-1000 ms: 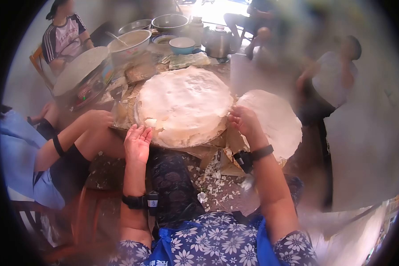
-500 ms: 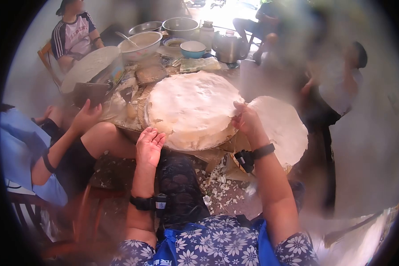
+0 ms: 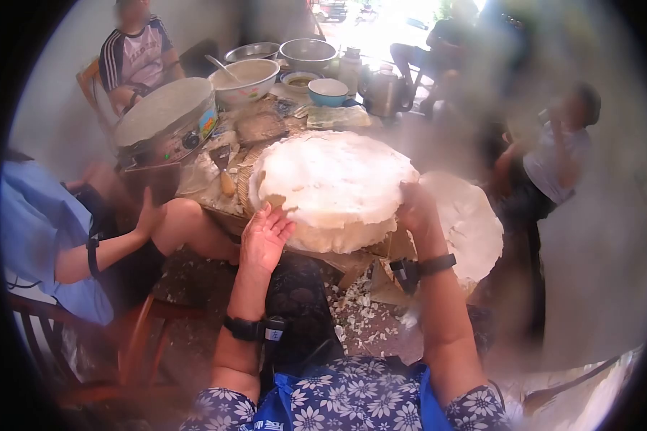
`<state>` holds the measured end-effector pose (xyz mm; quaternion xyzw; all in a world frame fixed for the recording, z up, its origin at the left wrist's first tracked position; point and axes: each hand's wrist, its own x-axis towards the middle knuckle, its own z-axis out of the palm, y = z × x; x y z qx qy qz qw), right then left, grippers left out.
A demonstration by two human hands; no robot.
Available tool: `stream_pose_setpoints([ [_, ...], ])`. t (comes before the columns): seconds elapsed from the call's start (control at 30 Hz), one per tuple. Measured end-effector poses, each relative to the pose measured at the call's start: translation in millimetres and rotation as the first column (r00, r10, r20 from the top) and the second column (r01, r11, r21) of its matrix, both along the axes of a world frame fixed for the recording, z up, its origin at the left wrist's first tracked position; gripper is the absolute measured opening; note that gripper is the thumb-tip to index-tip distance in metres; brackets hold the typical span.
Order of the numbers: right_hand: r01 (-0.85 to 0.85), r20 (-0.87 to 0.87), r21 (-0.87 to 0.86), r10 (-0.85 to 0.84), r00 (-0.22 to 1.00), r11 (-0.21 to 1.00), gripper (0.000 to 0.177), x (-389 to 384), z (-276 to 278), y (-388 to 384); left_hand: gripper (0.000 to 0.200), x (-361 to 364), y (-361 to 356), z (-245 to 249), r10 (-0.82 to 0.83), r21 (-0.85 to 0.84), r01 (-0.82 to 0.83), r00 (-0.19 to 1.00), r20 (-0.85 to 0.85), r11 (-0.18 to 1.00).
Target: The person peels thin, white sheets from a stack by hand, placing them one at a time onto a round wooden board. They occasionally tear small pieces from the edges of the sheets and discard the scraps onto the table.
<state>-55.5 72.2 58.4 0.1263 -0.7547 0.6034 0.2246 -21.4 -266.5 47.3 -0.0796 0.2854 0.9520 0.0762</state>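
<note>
A round stack of thin white pancake-like sheets (image 3: 334,172) sits in front of me on a woven base (image 3: 246,179). The top sheet has a ragged, torn-looking edge at its left front, and darker layers show below it. My left hand (image 3: 264,241) is palm up at that edge, fingers apart and thumb raised against the rim. At the right rim, my right hand (image 3: 418,210) has its fingers closed on the sheet's edge; its fingertips are blurred. Beside that hand lies another pale round sheet or stack (image 3: 464,223), lower than the first.
A round griddle (image 3: 164,111) with control knobs stands at the left. Behind are a bowl with a spoon (image 3: 243,85), metal basins (image 3: 308,54), a blue bowl (image 3: 328,92) and a kettle (image 3: 385,92). A person in blue (image 3: 47,237) sits close on my left. White scraps (image 3: 359,316) litter the floor.
The view has shifted, so most things appear lower and further right. My left hand's fingers have spread from a near pinch. The neighbour's raised hand at left has turned and lowered.
</note>
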Motion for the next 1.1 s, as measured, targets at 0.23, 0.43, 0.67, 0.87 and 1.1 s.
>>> stream_pose_setpoints([
  [0.23,0.116,0.351,-0.674,0.178,0.919,0.730,0.031,21.5,39.2,-27.3,0.022,-35.8,9.4,-11.3,0.011,-0.079,-0.009,1.000,0.027,0.997],
  [0.43,0.013,0.224,-0.643,0.172,0.959,0.766,0.030,33.8,74.3,-35.4,0.012,-51.6,15.0,-2.0,-0.008,-0.292,0.004,1.000,-0.015,0.956],
  [0.67,0.027,0.129,-0.615,0.067,0.989,0.788,0.035,90.8,96.1,21.3,0.019,-16.9,77.3,36.7,-0.114,-0.287,0.084,0.989,-0.090,0.954],
  [0.87,0.236,0.183,-0.515,-0.163,0.970,0.824,0.035,159.4,78.1,125.1,0.022,8.7,193.0,39.5,-0.320,-0.210,0.296,0.943,-0.090,0.932],
  [1.1,0.342,0.282,-0.696,-0.198,0.939,0.631,0.037,190.6,11.2,222.6,0.017,8.2,299.6,-24.0,-0.459,-0.303,0.433,0.888,-0.019,0.849],
])
